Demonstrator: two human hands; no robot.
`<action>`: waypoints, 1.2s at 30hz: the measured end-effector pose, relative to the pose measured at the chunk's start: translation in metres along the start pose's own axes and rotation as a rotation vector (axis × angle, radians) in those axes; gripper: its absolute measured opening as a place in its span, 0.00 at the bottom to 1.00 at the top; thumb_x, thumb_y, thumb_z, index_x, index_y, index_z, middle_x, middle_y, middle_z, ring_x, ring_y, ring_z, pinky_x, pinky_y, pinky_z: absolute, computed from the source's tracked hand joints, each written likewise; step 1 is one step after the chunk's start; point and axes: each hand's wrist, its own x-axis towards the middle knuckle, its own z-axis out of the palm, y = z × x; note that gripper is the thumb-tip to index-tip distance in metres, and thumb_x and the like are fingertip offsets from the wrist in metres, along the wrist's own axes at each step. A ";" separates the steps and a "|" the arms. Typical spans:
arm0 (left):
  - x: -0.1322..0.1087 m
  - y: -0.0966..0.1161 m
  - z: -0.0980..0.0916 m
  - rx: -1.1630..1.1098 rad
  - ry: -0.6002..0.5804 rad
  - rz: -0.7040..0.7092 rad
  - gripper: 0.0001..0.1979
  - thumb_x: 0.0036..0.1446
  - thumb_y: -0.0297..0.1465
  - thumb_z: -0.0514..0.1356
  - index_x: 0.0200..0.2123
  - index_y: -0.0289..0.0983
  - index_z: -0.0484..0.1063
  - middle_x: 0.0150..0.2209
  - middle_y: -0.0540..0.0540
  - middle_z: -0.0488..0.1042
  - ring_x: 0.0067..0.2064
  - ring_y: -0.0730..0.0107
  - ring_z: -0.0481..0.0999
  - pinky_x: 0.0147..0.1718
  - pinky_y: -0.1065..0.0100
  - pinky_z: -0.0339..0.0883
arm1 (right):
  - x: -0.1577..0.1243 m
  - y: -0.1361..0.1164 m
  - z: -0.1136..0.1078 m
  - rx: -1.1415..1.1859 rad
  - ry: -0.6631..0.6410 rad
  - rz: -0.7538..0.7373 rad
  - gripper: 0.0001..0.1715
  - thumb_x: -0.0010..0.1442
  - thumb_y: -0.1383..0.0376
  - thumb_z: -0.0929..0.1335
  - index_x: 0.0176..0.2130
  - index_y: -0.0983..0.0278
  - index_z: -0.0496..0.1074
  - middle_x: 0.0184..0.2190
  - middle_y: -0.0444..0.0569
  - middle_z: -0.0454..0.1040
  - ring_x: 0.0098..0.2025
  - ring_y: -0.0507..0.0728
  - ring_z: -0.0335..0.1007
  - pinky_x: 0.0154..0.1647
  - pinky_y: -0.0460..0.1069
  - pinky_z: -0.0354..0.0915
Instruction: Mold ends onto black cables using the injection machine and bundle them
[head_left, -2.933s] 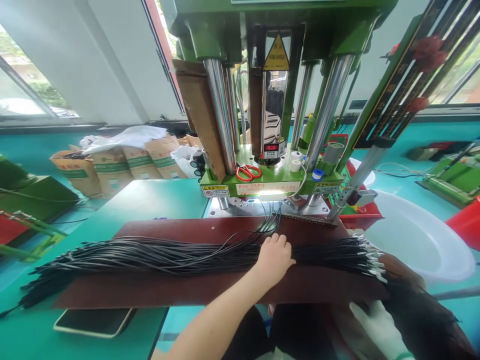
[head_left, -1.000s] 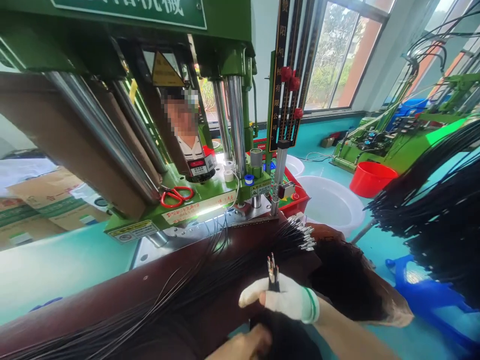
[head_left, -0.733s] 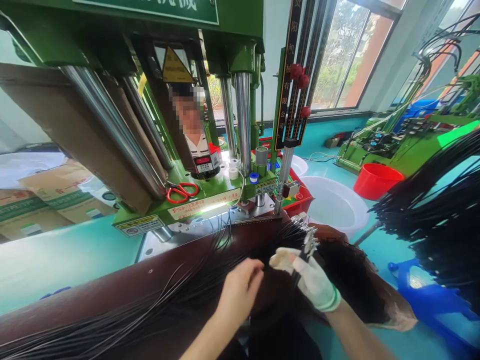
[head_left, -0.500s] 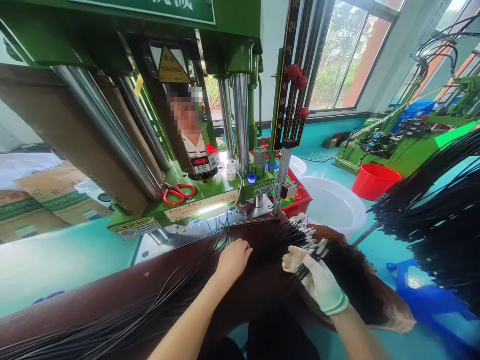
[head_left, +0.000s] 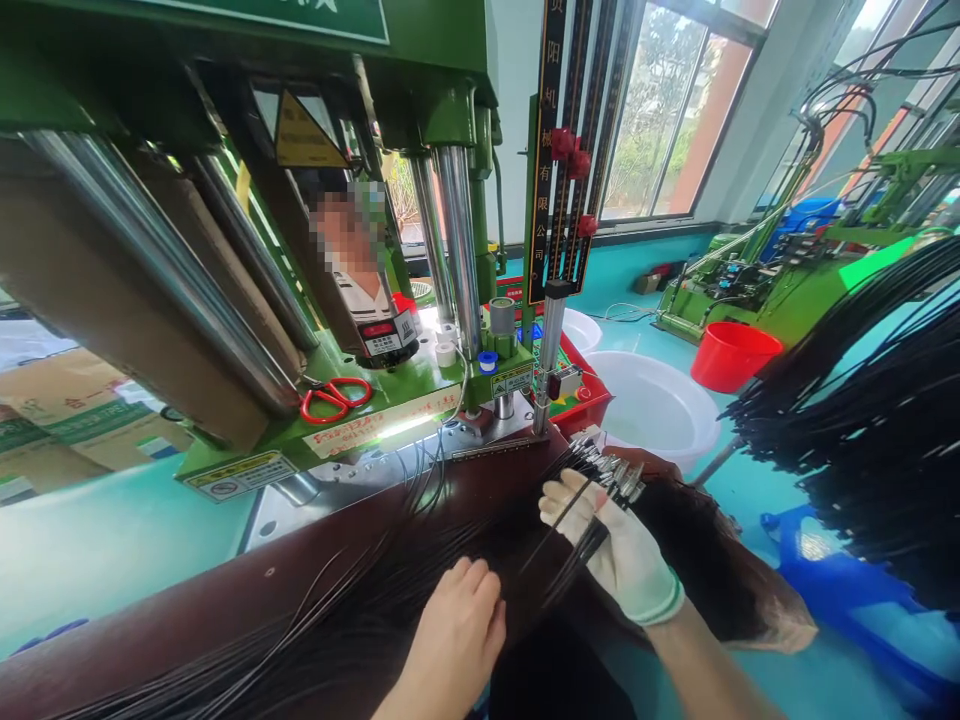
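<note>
Head view: pinching few black terminal wires (head_left: 571,566) in gloved right hand (head_left: 615,545), over brown board (head_left: 285,562). Resting left hand (head_left: 457,630) flat, fingers loose, on wire bundle (head_left: 352,630). Light, limp, tangle-prone; probably best gripped behind terminals (head_left: 619,478).

The wire bundle (head_left: 352,610) lies on the board (head_left: 247,585) before me. Behind the board stands the press (head_left: 442,50), with scissors (head_left: 335,398) on its base. Right of the press sits a basin (head_left: 660,410), a bucket (head_left: 735,355) behind it.
</note>
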 end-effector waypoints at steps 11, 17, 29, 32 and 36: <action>0.004 0.040 0.028 -1.758 -0.272 -0.160 0.22 0.43 0.41 0.65 0.38 0.36 0.66 0.33 0.47 0.69 0.32 0.72 0.70 0.35 0.67 0.65 | -0.011 -0.006 0.034 -0.862 -0.589 -0.075 0.17 0.60 0.61 0.62 0.45 0.63 0.72 0.56 0.52 0.62 0.61 0.59 0.47 0.62 0.58 0.41; -0.001 0.047 0.054 -1.844 -0.340 -0.409 0.18 0.51 0.46 0.57 0.30 0.36 0.63 0.14 0.57 0.56 0.14 0.83 0.52 0.09 0.79 0.48 | 0.008 -0.003 0.021 -0.312 -0.415 0.206 0.24 0.57 0.58 0.65 0.53 0.62 0.65 0.52 0.56 0.67 0.52 0.61 0.64 0.55 0.61 0.55; 0.021 0.056 0.047 -1.678 -0.144 -0.605 0.19 0.46 0.44 0.60 0.29 0.33 0.65 0.16 0.53 0.65 0.14 0.80 0.59 0.13 0.75 0.53 | 0.045 -0.031 0.046 -1.252 -0.909 0.066 0.33 0.59 0.55 0.59 0.57 0.72 0.60 0.58 0.59 0.58 0.59 0.60 0.52 0.59 0.54 0.50; 0.022 0.062 0.048 -1.698 -0.059 -0.644 0.17 0.44 0.42 0.62 0.25 0.33 0.64 0.19 0.51 0.67 0.17 0.79 0.62 0.14 0.75 0.54 | 0.041 -0.029 0.048 -1.232 -1.022 0.004 0.35 0.59 0.54 0.59 0.58 0.75 0.58 0.59 0.60 0.56 0.60 0.59 0.50 0.59 0.51 0.48; 0.020 0.059 0.050 -1.670 -0.021 -0.676 0.18 0.43 0.43 0.62 0.25 0.34 0.63 0.18 0.53 0.65 0.15 0.82 0.58 0.12 0.77 0.47 | 0.045 -0.024 0.047 -1.244 -1.100 -0.022 0.34 0.60 0.54 0.58 0.56 0.75 0.61 0.56 0.59 0.60 0.58 0.57 0.55 0.57 0.48 0.52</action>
